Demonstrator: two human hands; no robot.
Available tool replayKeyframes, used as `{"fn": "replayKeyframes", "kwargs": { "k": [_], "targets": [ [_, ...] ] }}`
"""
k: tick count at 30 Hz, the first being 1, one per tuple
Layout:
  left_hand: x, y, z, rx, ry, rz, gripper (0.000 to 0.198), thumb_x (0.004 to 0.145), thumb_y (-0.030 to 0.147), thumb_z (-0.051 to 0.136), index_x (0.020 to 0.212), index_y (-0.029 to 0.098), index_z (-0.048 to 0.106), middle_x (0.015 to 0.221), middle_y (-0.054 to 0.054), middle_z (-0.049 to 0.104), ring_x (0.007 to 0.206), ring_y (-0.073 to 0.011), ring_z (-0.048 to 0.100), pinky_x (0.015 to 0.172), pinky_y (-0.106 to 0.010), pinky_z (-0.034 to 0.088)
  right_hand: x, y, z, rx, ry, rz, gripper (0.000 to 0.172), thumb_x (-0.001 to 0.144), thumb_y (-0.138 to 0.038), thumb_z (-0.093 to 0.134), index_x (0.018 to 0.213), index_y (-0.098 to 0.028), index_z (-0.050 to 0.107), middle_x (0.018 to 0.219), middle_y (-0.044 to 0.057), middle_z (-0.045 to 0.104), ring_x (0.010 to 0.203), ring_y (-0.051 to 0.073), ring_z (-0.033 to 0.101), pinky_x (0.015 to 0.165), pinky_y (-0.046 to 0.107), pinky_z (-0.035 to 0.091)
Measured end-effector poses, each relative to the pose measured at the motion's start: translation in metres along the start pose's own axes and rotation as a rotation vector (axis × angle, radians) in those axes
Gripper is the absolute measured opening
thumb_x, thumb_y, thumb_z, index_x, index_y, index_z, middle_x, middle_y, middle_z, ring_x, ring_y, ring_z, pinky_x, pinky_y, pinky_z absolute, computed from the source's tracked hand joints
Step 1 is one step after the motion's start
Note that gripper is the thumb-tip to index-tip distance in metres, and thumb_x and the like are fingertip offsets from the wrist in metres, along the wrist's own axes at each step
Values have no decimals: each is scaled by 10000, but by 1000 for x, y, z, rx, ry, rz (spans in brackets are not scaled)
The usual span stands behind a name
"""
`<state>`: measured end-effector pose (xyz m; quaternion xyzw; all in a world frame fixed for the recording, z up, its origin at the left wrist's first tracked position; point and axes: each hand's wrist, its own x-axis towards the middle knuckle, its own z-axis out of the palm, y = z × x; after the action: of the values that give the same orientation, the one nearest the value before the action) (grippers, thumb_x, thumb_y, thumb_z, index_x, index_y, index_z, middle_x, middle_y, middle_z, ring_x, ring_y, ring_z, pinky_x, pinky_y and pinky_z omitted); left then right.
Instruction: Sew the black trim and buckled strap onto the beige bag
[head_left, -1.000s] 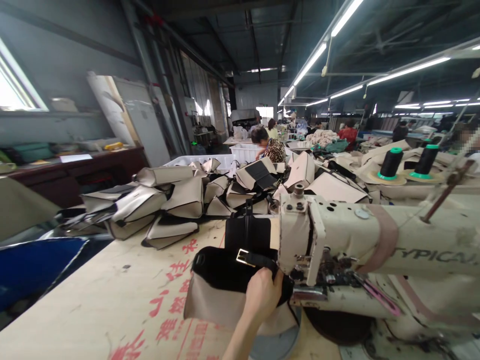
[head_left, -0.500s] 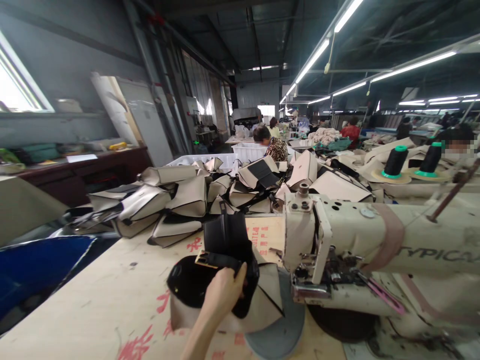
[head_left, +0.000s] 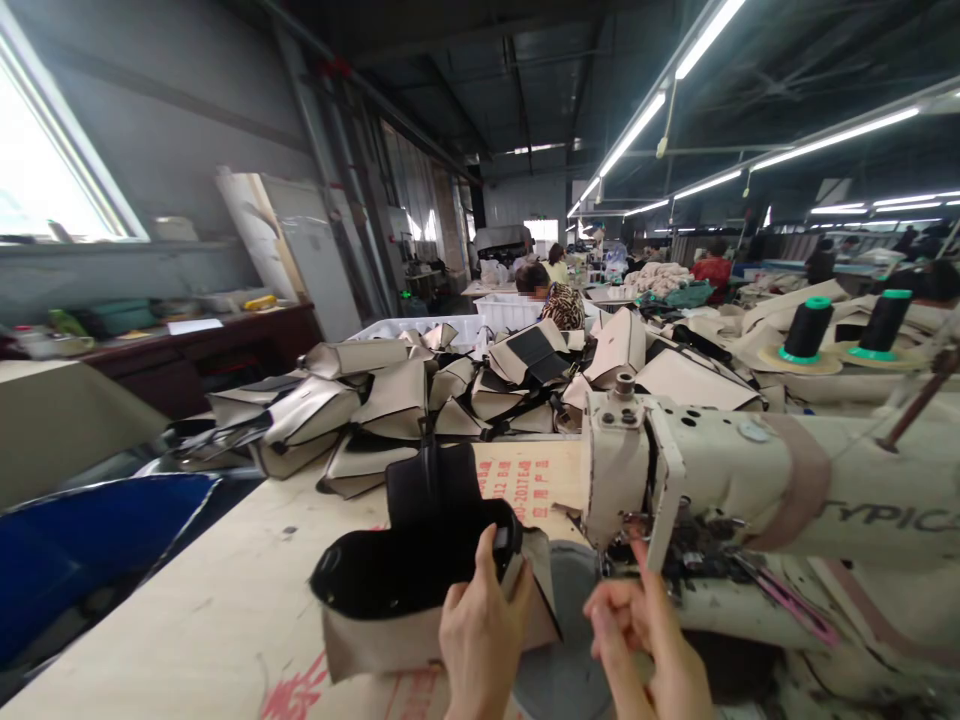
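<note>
A beige handbag (head_left: 390,640) with a black lining stands mouth up on the wooden table, its black flap (head_left: 435,485) raised at the back. My left hand (head_left: 486,625) grips the bag's right rim, thumb and fingers around the edge. My right hand (head_left: 649,640) is at the head of the sewing machine (head_left: 619,470). Its index finger points up to the parts by the needle, and the other fingers are loosely bent. I see nothing held in it. Below the machine's arm, a round grey plate (head_left: 566,640) lies partly behind the bag and my hands.
Several more beige bags (head_left: 394,395) are heaped along the table's far side. Black thread spools (head_left: 806,330) stand behind the machine. To the left is a blue lined bin (head_left: 97,560). A co-worker (head_left: 559,300) sits beyond the heap near white crates (head_left: 510,310).
My right hand has come into view and reached up to the machine head. My left hand has moved from the black strap with gold metal inside the bag to its right rim.
</note>
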<state>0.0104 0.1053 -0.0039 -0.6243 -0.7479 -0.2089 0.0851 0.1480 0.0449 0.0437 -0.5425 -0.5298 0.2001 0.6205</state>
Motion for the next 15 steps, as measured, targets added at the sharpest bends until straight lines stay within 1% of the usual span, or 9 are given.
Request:
{"fn": "replayKeyframes", "kwargs": {
  "k": [1, 3, 4, 6, 8, 10, 12, 14, 15],
  "targets": [
    [3, 0, 3, 8, -23, -10, 504, 843, 436, 431, 1296, 217, 396, 785, -29, 692, 698, -210, 594, 675, -267, 381, 2, -3, 11, 98, 23, 60, 519, 891, -453, 424, 1304, -165, 299, 693, -7, 584, 449, 101, 514, 461, 195, 453],
    [11, -1, 5, 22, -57, -24, 455, 853, 411, 419, 1282, 262, 437, 728, -27, 692, 690, -210, 605, 649, -260, 378, 5, -1, 22, 192, 113, 109, 424, 896, -424, 428, 1216, -152, 365, 685, 7, 583, 460, 108, 524, 468, 196, 447],
    [14, -1, 5, 26, -65, -27, 444, 857, 418, 410, 1273, 270, 456, 730, -35, 695, 702, -214, 612, 649, -260, 379, 7, 4, 23, 145, 155, 65, 333, 904, -388, 430, 1143, -157, 421, 691, 18, 594, 489, 114, 549, 492, 195, 453],
    [19, 2, 6, 28, -69, -21, 458, 864, 464, 384, 1273, 278, 469, 758, -55, 702, 714, -220, 621, 659, -265, 384, 13, 22, 16, -80, 163, -182, 178, 910, -297, 450, 1012, -163, 504, 730, 43, 630, 568, 132, 602, 552, 198, 461],
    [22, 9, 7, 15, -67, 15, 484, 868, 501, 359, 1282, 275, 467, 775, -68, 707, 707, -217, 626, 676, -268, 388, 22, 41, 3, -328, 44, -520, 121, 895, -209, 481, 988, -154, 537, 770, 59, 652, 620, 147, 623, 593, 214, 456],
    [24, 18, 10, -3, -54, 67, 485, 881, 487, 342, 1292, 258, 458, 779, -77, 709, 694, -203, 630, 685, -262, 391, 34, 52, -10, -479, -123, -762, 122, 887, -160, 482, 987, -143, 549, 725, 49, 647, 586, 146, 606, 576, 236, 439],
    [28, 24, 12, 3, -28, 117, 458, 897, 442, 333, 1295, 251, 454, 749, -74, 709, 668, -189, 633, 666, -255, 391, 45, 49, -22, -572, -239, -837, 126, 895, -160, 461, 956, -145, 570, 683, 34, 631, 558, 141, 581, 547, 247, 420],
    [34, 18, 14, 43, 8, 163, 413, 906, 386, 340, 1290, 281, 452, 694, -50, 704, 619, -176, 629, 614, -248, 383, 51, 38, -35, -585, -260, -840, 155, 905, -184, 445, 916, -162, 598, 660, 20, 620, 545, 135, 568, 536, 248, 416],
    [36, 9, 14, 72, 30, 174, 397, 908, 364, 348, 1287, 302, 449, 669, -35, 699, 594, -171, 626, 579, -244, 371, 50, 32, -42, -564, -242, -845, 162, 902, -187, 450, 939, -162, 606, 684, 24, 629, 568, 136, 580, 556, 245, 432]
  ]
}}
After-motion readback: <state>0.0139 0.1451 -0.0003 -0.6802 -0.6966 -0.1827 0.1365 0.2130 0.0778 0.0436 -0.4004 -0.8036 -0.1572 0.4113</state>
